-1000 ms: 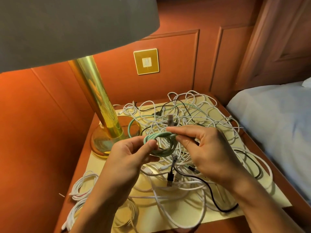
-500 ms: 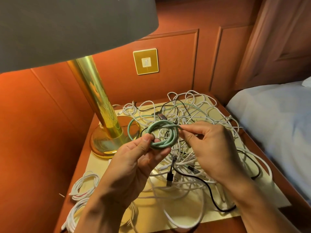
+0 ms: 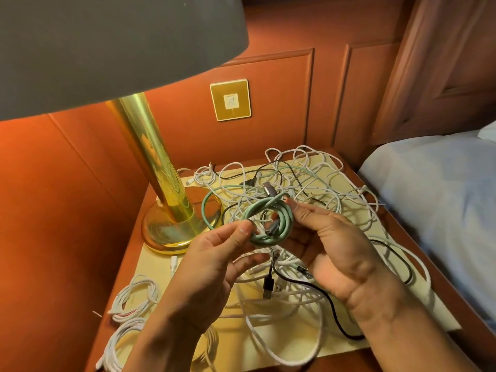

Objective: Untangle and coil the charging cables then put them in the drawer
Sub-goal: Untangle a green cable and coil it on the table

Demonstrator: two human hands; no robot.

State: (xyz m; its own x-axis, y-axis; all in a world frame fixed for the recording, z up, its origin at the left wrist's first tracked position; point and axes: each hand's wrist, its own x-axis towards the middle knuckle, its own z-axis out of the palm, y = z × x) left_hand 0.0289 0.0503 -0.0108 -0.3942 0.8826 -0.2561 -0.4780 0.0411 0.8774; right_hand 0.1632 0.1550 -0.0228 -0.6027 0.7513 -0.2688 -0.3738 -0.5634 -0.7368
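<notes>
A mint-green braided cable (image 3: 279,220) is wound into a small coil above the nightstand, with one loose loop trailing left toward the lamp base. My left hand (image 3: 214,267) pinches the coil's left side between thumb and fingers. My right hand (image 3: 332,245) holds its right side, thumb on top. Two grey metal plugs show, one inside the coil and one above it. Under both hands lies a tangled heap of white cables (image 3: 308,189) mixed with a black cable (image 3: 330,307). The drawer is out of sight.
A brass lamp (image 3: 161,178) with a grey shade stands at the nightstand's back left. Coiled white cables (image 3: 134,299) lie at the front left corner. The nightstand (image 3: 268,342) has a pale top; a bed (image 3: 434,200) borders its right side. A brass wall switch is behind.
The green coil has turned more upright and face-on. My right hand moved from pinching the cable's upper strand to holding the coil's right side, and another turn lies on the coil.
</notes>
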